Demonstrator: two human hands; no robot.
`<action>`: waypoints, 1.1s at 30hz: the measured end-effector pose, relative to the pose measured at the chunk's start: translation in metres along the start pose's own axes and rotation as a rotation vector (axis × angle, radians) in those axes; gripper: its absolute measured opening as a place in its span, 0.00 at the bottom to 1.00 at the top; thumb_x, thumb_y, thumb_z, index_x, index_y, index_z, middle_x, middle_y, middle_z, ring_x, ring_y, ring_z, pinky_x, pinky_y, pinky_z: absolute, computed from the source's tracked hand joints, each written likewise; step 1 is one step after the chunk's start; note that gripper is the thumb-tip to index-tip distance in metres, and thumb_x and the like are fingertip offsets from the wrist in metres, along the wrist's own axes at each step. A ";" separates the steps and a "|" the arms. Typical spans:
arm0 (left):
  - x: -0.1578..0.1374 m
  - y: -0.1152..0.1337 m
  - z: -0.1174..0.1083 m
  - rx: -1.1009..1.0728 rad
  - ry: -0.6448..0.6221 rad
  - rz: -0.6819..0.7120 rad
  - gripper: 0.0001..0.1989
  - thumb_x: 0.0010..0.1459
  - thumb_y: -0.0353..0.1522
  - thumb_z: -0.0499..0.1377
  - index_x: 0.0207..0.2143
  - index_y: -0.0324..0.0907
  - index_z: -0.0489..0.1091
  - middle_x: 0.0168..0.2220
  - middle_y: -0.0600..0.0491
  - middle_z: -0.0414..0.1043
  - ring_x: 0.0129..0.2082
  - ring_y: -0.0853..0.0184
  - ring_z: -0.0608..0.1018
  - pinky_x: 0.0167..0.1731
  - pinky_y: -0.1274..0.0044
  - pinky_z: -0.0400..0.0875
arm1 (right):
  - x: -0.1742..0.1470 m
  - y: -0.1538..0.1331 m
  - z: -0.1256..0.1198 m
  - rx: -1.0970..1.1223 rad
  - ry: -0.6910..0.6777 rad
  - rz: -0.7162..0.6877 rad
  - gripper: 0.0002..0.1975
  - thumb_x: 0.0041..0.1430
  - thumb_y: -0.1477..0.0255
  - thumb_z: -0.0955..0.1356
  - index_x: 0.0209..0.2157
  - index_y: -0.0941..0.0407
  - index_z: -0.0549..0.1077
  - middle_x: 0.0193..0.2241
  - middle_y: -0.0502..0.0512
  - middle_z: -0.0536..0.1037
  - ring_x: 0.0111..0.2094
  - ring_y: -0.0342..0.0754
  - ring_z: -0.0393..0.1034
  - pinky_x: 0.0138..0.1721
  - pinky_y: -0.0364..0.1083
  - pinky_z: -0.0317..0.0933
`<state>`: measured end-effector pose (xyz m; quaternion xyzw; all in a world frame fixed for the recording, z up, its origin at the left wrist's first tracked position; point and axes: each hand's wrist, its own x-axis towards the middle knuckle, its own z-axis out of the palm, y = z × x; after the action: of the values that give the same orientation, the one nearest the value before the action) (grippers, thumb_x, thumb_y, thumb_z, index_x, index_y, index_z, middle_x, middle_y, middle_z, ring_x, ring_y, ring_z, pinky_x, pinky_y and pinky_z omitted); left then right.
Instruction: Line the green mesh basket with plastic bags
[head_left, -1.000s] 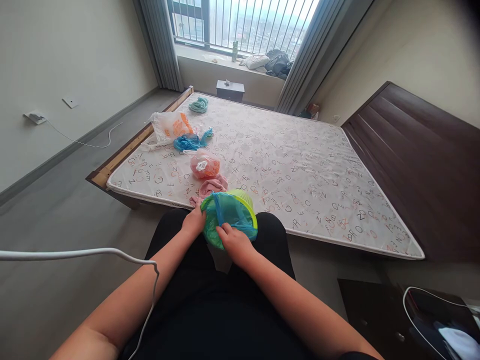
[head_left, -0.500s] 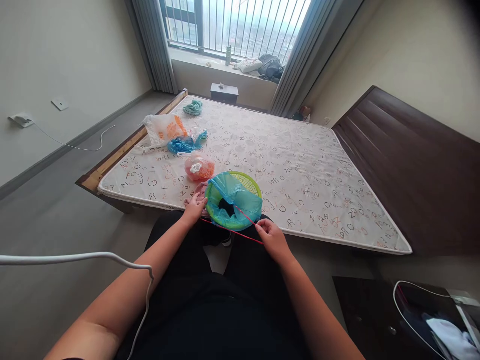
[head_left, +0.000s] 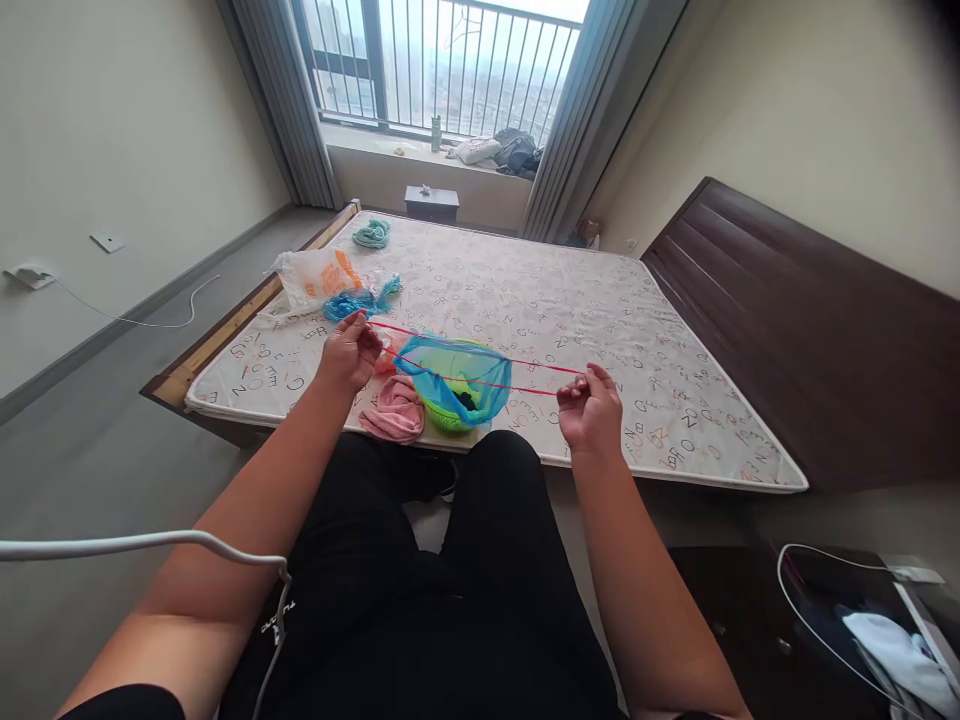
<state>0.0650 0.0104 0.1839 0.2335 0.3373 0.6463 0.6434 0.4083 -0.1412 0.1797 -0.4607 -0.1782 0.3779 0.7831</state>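
Observation:
My left hand (head_left: 352,352) pinches one end of a red drawstring (head_left: 551,367). At the other side my right hand (head_left: 592,405) grips the string's opposite loop, so it stretches taut between them. The string runs through the top of a blue plastic bag (head_left: 491,385), whose mouth is drawn up. Beneath and partly inside the bag is a yellow-green basket (head_left: 446,415) at the mattress edge, with something dark showing in it. A pink cloth (head_left: 395,410) lies left of the basket. Behind my left fingers, an orange-red bag (head_left: 386,358) is partly hidden.
The basket stands on a patterned mattress (head_left: 585,300). Farther back lie a blue plastic bundle (head_left: 360,303), a white and orange bag (head_left: 315,278) and a teal coil (head_left: 373,234). A white cable (head_left: 150,541) crosses near my left arm. A dark headboard (head_left: 795,330) rises at right.
My hands have moved up and apart, pulling the red drawstring tight. The bag's rim has lifted from the basket. My left hand has left the pink cloth's side and now holds the string.

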 end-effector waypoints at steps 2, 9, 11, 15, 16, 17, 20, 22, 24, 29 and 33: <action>-0.007 0.005 0.008 -0.041 0.037 -0.007 0.05 0.64 0.24 0.62 0.39 0.41 0.69 0.26 0.60 0.71 0.24 0.78 0.76 0.31 0.85 0.75 | 0.007 -0.002 0.003 0.019 0.058 -0.100 0.16 0.52 0.63 0.74 0.39 0.50 0.65 0.24 0.40 0.65 0.30 0.41 0.72 0.36 0.43 0.67; -0.071 -0.008 0.059 0.300 -0.235 0.077 0.06 0.63 0.30 0.64 0.40 0.40 0.69 0.37 0.51 0.79 0.34 0.69 0.82 0.37 0.75 0.78 | -0.024 -0.012 0.047 -0.284 -0.312 -0.388 0.09 0.58 0.64 0.71 0.40 0.51 0.72 0.28 0.47 0.72 0.52 0.51 0.74 0.53 0.53 0.66; -0.091 -0.008 0.077 0.503 -0.385 0.136 0.06 0.63 0.31 0.62 0.42 0.40 0.71 0.38 0.50 0.80 0.36 0.66 0.83 0.40 0.72 0.78 | -0.040 -0.014 0.063 -0.404 -0.508 -0.393 0.11 0.60 0.64 0.70 0.43 0.51 0.74 0.29 0.48 0.73 0.49 0.51 0.75 0.51 0.53 0.68; -0.121 0.001 0.102 0.855 -0.656 0.380 0.11 0.63 0.29 0.60 0.48 0.43 0.74 0.38 0.52 0.80 0.42 0.64 0.82 0.48 0.68 0.75 | -0.057 -0.011 0.088 -0.670 -0.811 -0.405 0.25 0.61 0.66 0.70 0.59 0.49 0.69 0.36 0.50 0.77 0.45 0.50 0.75 0.49 0.52 0.69; -0.125 0.003 0.105 0.917 -0.693 0.449 0.13 0.63 0.29 0.60 0.50 0.44 0.74 0.38 0.53 0.80 0.42 0.64 0.82 0.50 0.68 0.75 | -0.059 -0.009 0.092 -0.734 -0.838 -0.420 0.24 0.61 0.67 0.70 0.59 0.50 0.69 0.38 0.51 0.78 0.44 0.49 0.74 0.48 0.51 0.69; -0.129 0.005 0.106 0.967 -0.715 0.512 0.14 0.63 0.29 0.60 0.51 0.44 0.73 0.38 0.53 0.80 0.42 0.64 0.81 0.51 0.68 0.74 | -0.059 -0.007 0.096 -0.784 -0.851 -0.433 0.22 0.62 0.67 0.69 0.58 0.50 0.71 0.40 0.52 0.79 0.44 0.49 0.74 0.48 0.51 0.68; -0.129 0.004 0.099 1.030 -0.708 0.662 0.15 0.64 0.32 0.60 0.53 0.44 0.72 0.39 0.53 0.79 0.42 0.65 0.81 0.52 0.69 0.73 | -0.055 -0.003 0.101 -0.827 -0.840 -0.426 0.15 0.65 0.64 0.67 0.51 0.51 0.76 0.39 0.52 0.80 0.41 0.47 0.73 0.44 0.48 0.67; -0.124 -0.004 0.088 0.980 -0.637 0.746 0.17 0.66 0.34 0.59 0.56 0.43 0.70 0.43 0.51 0.78 0.44 0.63 0.81 0.52 0.68 0.73 | -0.052 -0.002 0.100 -0.797 -0.775 -0.378 0.13 0.66 0.61 0.67 0.45 0.52 0.78 0.35 0.51 0.80 0.37 0.46 0.73 0.41 0.47 0.67; -0.117 -0.017 0.074 0.919 -0.540 0.799 0.24 0.66 0.39 0.59 0.62 0.44 0.64 0.51 0.46 0.76 0.52 0.60 0.79 0.55 0.66 0.72 | -0.049 -0.002 0.098 -0.763 -0.679 -0.331 0.12 0.64 0.60 0.67 0.39 0.54 0.78 0.31 0.50 0.78 0.34 0.46 0.72 0.39 0.46 0.66; -0.098 -0.058 0.046 1.005 -0.641 0.739 0.54 0.55 0.53 0.67 0.73 0.46 0.43 0.70 0.36 0.56 0.70 0.46 0.61 0.66 0.56 0.59 | -0.050 -0.011 0.098 -0.546 -0.610 -0.283 0.11 0.63 0.60 0.68 0.35 0.54 0.75 0.28 0.48 0.77 0.34 0.45 0.72 0.42 0.47 0.67; -0.095 -0.088 0.040 1.063 -0.824 0.671 0.65 0.48 0.54 0.71 0.75 0.45 0.36 0.71 0.34 0.53 0.70 0.44 0.60 0.67 0.56 0.56 | -0.054 -0.021 0.106 -0.405 -0.585 -0.268 0.12 0.64 0.59 0.68 0.34 0.53 0.74 0.30 0.49 0.78 0.35 0.45 0.73 0.43 0.47 0.68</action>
<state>0.1594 -0.0834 0.1583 0.8259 0.2468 0.4180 0.2867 0.3157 -0.1264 0.2554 -0.4516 -0.5240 0.3447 0.6346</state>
